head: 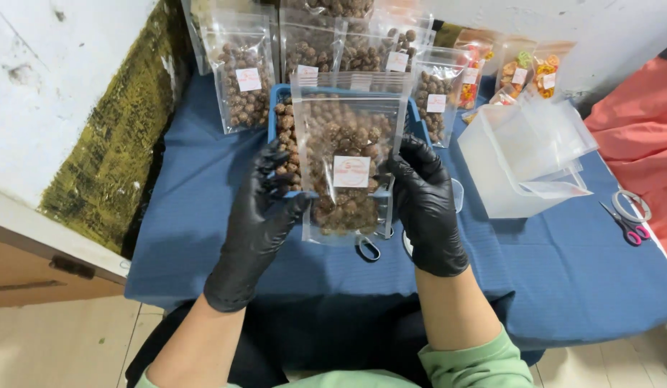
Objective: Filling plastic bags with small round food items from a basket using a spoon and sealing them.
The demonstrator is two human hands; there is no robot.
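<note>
Both of my hands wear black gloves. Between them stands a clear plastic pouch (348,147) filled with brown round snacks and bearing a white label. My left hand (260,215) grips its left edge and my right hand (423,205) grips its right edge. The pouch is held upright above a blue tray (277,97) that holds more of the brown snacks. Part of the tray is hidden behind the pouch.
Several filled, labelled pouches (240,75) stand at the back of the blue cloth (563,251), some with orange and yellow snacks (520,72). A stack of empty clear pouches (524,154) lies right. Pink-handled scissors (624,224) and a tape roll (630,202) sit far right. White wall at left.
</note>
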